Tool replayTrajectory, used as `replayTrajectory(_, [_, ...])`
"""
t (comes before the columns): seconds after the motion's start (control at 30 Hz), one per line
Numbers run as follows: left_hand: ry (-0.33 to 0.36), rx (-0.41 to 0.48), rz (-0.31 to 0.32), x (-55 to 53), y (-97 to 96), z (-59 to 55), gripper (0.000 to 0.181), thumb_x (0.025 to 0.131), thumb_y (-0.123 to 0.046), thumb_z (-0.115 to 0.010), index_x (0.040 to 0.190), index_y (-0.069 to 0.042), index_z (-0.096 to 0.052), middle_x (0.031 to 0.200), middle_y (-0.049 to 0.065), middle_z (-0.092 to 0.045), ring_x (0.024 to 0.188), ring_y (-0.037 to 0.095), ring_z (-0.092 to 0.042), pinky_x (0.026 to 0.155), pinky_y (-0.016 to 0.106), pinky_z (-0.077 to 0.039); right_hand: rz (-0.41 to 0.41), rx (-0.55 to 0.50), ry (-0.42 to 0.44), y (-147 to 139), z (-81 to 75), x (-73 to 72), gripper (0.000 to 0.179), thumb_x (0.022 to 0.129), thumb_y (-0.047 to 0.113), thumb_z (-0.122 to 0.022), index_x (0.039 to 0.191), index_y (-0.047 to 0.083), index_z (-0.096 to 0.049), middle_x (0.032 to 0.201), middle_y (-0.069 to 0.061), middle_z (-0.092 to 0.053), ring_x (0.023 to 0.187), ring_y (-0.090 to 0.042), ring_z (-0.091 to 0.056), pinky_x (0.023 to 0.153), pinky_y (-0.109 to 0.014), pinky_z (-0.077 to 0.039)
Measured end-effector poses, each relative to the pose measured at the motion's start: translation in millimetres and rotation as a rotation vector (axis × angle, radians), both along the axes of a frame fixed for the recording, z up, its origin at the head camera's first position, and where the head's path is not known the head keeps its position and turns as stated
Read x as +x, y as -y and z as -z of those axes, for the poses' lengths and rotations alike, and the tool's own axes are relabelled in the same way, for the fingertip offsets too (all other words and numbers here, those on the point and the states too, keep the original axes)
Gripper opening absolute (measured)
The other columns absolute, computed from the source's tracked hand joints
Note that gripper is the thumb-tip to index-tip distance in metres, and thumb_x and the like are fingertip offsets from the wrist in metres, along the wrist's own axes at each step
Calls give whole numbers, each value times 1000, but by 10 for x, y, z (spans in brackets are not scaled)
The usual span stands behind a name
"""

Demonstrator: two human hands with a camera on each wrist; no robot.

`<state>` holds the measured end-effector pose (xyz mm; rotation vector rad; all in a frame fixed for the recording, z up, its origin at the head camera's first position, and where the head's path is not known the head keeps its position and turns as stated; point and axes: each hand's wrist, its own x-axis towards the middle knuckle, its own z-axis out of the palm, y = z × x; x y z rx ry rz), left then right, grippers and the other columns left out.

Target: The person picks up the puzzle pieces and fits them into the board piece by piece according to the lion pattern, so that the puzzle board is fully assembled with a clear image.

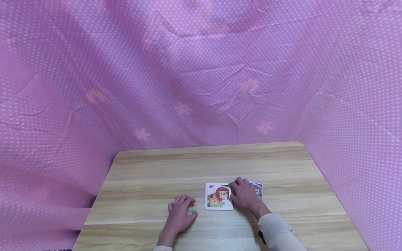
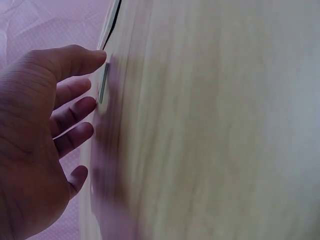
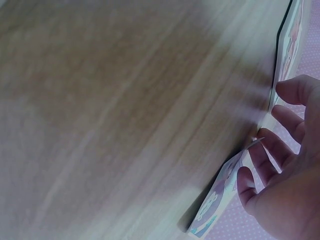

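Observation:
On the table lies a square jigsaw board (image 1: 216, 205) with a white border and a lion picture. Several of its pieces are in place, with a pale gap at lower right. My right hand (image 1: 244, 194) rests at the board's right edge, the thumb (image 3: 290, 91) by its rim. Under and beside that hand is a picture card (image 1: 259, 190) with a lion's face; in the right wrist view a thin raised edge shows by the fingertips. My left hand (image 1: 181, 213) arches loosely around a small green and red puzzle piece (image 1: 193, 209), flat on the table left of the board.
The wood-grain table (image 1: 141, 188) has rounded far corners. A pink curtain (image 1: 201, 87) with white dots hangs behind it and along both sides. A pale sleeve (image 1: 275, 228) covers the right forearm.

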<state>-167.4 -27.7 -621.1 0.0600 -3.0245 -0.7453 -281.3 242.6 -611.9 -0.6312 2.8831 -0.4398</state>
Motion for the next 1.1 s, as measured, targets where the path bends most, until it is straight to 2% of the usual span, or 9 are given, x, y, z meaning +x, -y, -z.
replayTrajectory(0.2, [24, -21, 23, -30, 48, 15, 49, 74, -42, -74, 120, -26, -64, 116, -9, -56, 108, 13, -44, 88, 47, -31, -2, -6, 6, 4, -4, -12, 42, 86, 37, -64, 126, 25, -61, 119, 1, -53, 107, -22, -46, 92, -46, -40])
replayTrajectory(0.4, [26, -19, 48, -66, 91, 9, 40, 74, -42, -76, 110, -26, -66, 114, -9, -55, 108, 13, -44, 89, 49, -31, 1, -1, 0, 13, 5, -29, 42, 85, 38, -65, 126, 26, -61, 118, 1, -53, 106, -21, -46, 90, -45, -41])
replayTrajectory(0.6, [66, 29, 16, -118, 93, -15, 38, 70, -39, -81, 102, -27, -65, 112, -8, -56, 106, 15, -45, 92, 50, -30, 0, 3, 0, 25, 5, -47, 42, 85, 37, -64, 126, 26, -61, 118, 1, -53, 106, -21, -47, 90, -45, -41])
replayTrajectory(0.8, [49, 79, 10, -157, 91, -40, 36, 66, -35, -84, 95, -30, -63, 95, -15, -62, 95, 11, -50, 86, 45, -29, 3, 2, 10, 34, 10, -76, 43, 85, 37, -64, 127, 26, -61, 120, 2, -52, 107, -21, -46, 92, -45, -40])
replayTrajectory(0.97, [45, 130, 20, -168, 100, -20, 30, 71, -33, -81, 95, -30, -63, 88, -19, -61, 89, 8, -51, 83, 43, -28, 9, 6, 10, 37, 10, -99, 43, 86, 38, -64, 127, 27, -61, 120, 2, -52, 108, -21, -46, 92, -45, -39])
replayTrajectory(1.1, [58, 214, 21, -189, 105, 19, 21, 80, -28, -75, 98, -29, -64, 84, -20, -59, 84, 5, -52, 82, 41, -27, 3, 6, 5, 43, 4, -114, 43, 86, 38, -64, 127, 26, -60, 119, 1, -52, 108, -21, -46, 92, -45, -40])
